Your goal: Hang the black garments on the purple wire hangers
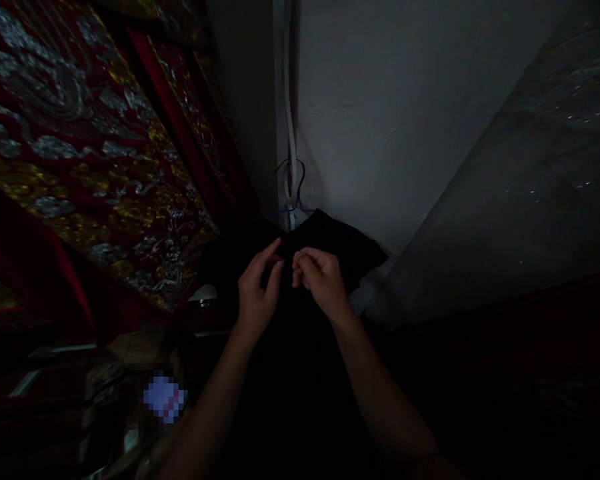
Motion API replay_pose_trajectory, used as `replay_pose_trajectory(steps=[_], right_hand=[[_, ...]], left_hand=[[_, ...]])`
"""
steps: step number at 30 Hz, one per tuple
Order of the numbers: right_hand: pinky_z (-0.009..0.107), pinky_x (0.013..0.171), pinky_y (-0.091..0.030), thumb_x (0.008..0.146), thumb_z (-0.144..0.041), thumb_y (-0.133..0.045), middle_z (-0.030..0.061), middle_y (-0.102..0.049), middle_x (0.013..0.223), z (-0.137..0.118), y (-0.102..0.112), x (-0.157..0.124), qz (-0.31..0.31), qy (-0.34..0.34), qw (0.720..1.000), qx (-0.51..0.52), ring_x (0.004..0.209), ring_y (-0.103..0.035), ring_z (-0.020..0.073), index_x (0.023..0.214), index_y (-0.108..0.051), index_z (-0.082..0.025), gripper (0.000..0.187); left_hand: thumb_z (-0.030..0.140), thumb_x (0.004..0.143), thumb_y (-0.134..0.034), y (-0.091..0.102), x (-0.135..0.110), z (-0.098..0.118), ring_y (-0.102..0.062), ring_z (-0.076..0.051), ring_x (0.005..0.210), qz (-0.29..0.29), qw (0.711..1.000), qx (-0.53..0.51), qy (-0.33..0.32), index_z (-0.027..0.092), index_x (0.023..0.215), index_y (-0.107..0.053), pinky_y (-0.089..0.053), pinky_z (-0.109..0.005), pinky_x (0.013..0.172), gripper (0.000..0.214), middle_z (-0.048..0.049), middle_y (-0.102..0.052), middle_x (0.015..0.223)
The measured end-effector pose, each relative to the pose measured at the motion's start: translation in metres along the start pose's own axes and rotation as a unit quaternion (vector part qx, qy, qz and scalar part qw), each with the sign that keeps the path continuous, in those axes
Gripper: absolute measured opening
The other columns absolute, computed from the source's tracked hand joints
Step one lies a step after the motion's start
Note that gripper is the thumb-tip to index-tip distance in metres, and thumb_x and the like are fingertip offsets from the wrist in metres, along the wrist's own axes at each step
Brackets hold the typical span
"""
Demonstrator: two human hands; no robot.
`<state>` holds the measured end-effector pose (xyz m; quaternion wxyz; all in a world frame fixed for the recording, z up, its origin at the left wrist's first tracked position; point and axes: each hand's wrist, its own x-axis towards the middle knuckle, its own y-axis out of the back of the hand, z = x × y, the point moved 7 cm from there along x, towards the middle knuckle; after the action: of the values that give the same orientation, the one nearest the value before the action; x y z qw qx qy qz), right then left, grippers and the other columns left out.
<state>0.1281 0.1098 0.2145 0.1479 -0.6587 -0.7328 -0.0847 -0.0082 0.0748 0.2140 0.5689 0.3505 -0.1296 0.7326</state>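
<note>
A black garment [353, 247] hangs on a thin, dark purplish hanger [301, 183] against the wall. In front of its upper part is my left hand [256, 290], with index finger and thumb apart and nothing visible between them. Just to its right, my right hand [325, 277] has thumb and fingers pressed together in a pinch. Whatever may be in that pinch is too small or dark to make out. Whether either hand touches the cloth, I cannot tell. The lower garment merges into deep shadow.
Red fabric with gold and silver decoration [130, 207] hangs at left. White cables [289, 100] run down the pale wall [380, 133]. A greyish, shiny sheet [530, 187] covers the right side. Cluttered items, including a blurred-out bluish patch [165, 398], lie at lower left.
</note>
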Motion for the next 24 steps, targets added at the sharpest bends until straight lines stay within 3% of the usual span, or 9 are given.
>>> replay_pose_trajectory(steps=[4, 8, 10, 12, 15, 17, 20, 24], right_hand=[[0.022, 0.049, -0.037, 0.089, -0.036, -0.052, -0.0043, -0.054, 0.048, -0.008, 0.002, 0.001, -0.011, 0.034, 0.996, -0.079, 0.044, -0.052, 0.0106, 0.069, -0.057, -0.020, 0.026], [0.023, 0.052, -0.036, 0.091, -0.031, -0.049, -0.0031, -0.053, 0.052, 0.022, 0.004, 0.001, 0.020, 0.052, 0.983, -0.177, 0.049, -0.052, 0.0118, 0.065, -0.053, -0.022, 0.028], [0.023, 0.051, -0.035, 0.089, -0.029, -0.049, -0.0026, -0.053, 0.052, 0.051, 0.003, -0.003, 0.014, 0.021, 0.982, -0.189, 0.049, -0.052, 0.0118, 0.062, -0.052, -0.022, 0.028], [0.023, 0.050, -0.034, 0.087, -0.028, -0.050, -0.0027, -0.053, 0.049, 0.080, -0.002, -0.013, -0.016, -0.030, 0.986, -0.166, 0.047, -0.050, 0.0117, 0.061, -0.052, -0.022, 0.027], [0.023, 0.050, -0.035, 0.086, -0.031, -0.051, -0.0035, -0.051, 0.046, 0.097, -0.012, -0.037, -0.063, -0.075, 0.992, -0.086, 0.045, -0.049, 0.0113, 0.061, -0.054, -0.021, 0.027], [0.023, 0.050, -0.036, 0.085, -0.033, -0.052, -0.0036, -0.051, 0.046, 0.092, -0.019, -0.054, -0.082, -0.086, 0.993, -0.026, 0.044, -0.048, 0.0107, 0.061, -0.054, -0.021, 0.027], [0.023, 0.047, -0.035, 0.081, -0.037, -0.054, -0.0041, -0.050, 0.046, 0.079, -0.025, -0.071, -0.078, -0.103, 0.991, 0.046, 0.041, -0.046, 0.0098, 0.061, -0.053, -0.021, 0.026], [0.022, 0.043, -0.032, 0.079, -0.043, -0.056, -0.0054, -0.047, 0.044, 0.075, -0.010, -0.073, -0.024, -0.113, 0.990, 0.078, 0.037, -0.042, 0.0090, 0.061, -0.052, -0.021, 0.029]], left_hand=[[0.027, 0.095, -0.057, -0.006, 0.029, 0.020, -0.066, -0.017, 0.083, -0.055, 0.992, 0.082, -0.072, 0.019, 0.092, -0.072, -0.049, -0.028, 0.081, 0.017, -0.0044, -0.072, 0.088], [0.029, 0.093, -0.058, -0.005, 0.037, 0.019, -0.064, -0.016, 0.075, -0.053, 0.994, 0.085, -0.049, 0.018, 0.086, -0.069, -0.047, -0.025, 0.072, 0.017, -0.0022, -0.069, 0.079], [0.034, 0.093, -0.059, 0.016, 0.043, 0.014, -0.061, -0.014, 0.070, 0.001, 0.999, 0.048, -0.015, 0.018, 0.085, -0.068, -0.046, -0.023, 0.068, 0.020, -0.0002, -0.065, 0.073], [0.039, 0.091, -0.062, 0.050, 0.048, -0.002, -0.057, -0.012, 0.066, 0.092, 0.996, 0.000, 0.022, 0.017, 0.086, -0.068, -0.043, -0.021, 0.064, 0.024, 0.0017, -0.061, 0.069], [0.045, 0.084, -0.069, 0.103, 0.045, -0.051, -0.051, -0.009, 0.063, 0.229, 0.965, -0.090, 0.088, 0.016, 0.088, -0.067, -0.041, -0.020, 0.064, 0.029, 0.0044, -0.058, 0.068], [0.045, 0.076, -0.074, 0.121, 0.030, -0.095, -0.050, -0.008, 0.064, 0.300, 0.932, -0.135, 0.151, 0.016, 0.084, -0.065, -0.042, -0.020, 0.067, 0.032, 0.0054, -0.057, 0.069], [0.049, 0.073, -0.074, 0.103, -0.012, -0.151, -0.057, -0.011, 0.075, 0.306, 0.894, -0.191, 0.267, 0.017, 0.087, -0.066, -0.045, -0.024, 0.076, 0.036, 0.0019, -0.064, 0.081], [0.052, 0.069, -0.077, 0.045, -0.084, -0.174, -0.060, -0.016, 0.081, 0.255, 0.888, -0.196, 0.330, 0.015, 0.079, -0.068, -0.046, -0.028, 0.080, 0.039, -0.0023, -0.067, 0.081]])
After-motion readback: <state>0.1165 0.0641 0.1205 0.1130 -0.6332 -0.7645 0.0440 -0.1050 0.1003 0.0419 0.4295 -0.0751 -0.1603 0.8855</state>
